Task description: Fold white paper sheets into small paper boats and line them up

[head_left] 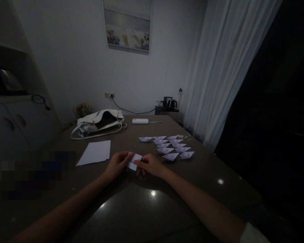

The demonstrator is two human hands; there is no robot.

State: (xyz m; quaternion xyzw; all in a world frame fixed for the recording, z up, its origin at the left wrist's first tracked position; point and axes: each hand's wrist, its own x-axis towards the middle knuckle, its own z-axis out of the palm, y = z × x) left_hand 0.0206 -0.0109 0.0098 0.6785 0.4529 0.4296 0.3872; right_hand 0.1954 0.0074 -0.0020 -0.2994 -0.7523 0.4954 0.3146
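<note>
A small folded piece of white paper (133,162) is held between my two hands, just above the dark table. My left hand (119,164) pinches its left side, thumb on top. From the right, my right hand (149,164) grips the other side, with its thumb lying over the paper and fingers curled beneath. Several folded paper boats (170,156) stand in rows beyond my right hand. Past my left hand lie flat sheets of white paper (95,152), slightly out of line with each other.
A white handbag (101,122) rests open at the table's far left. Near the far edge lies a white power bank (140,121) with a short cable. Small scraps (183,136) lie behind the boats. Beyond the table, a coffee maker (169,103) stands on a dark cabinet by the curtain (218,67).
</note>
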